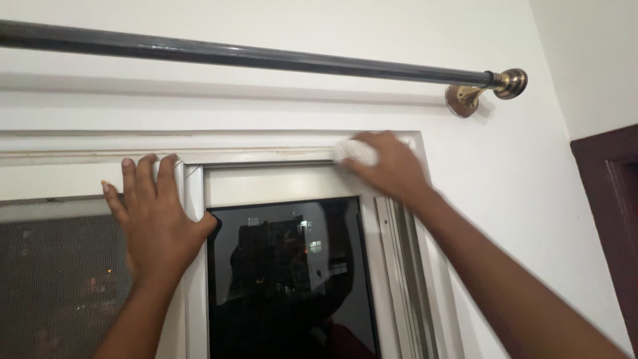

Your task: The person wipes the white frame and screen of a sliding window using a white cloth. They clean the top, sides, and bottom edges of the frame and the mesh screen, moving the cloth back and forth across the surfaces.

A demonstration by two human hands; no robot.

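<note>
Head view: right hand presses crumpled white cloth.

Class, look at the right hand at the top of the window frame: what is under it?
A white cloth shows under the right hand, pressed to the window frame. The rest of the cloth is covered.

Curtain rod above window frame; screen left of pane (both within) — wall behind.

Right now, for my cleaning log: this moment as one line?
left hand: flat on window frame | right hand: pressing white cloth at frame's top corner | curtain rod: above
</note>
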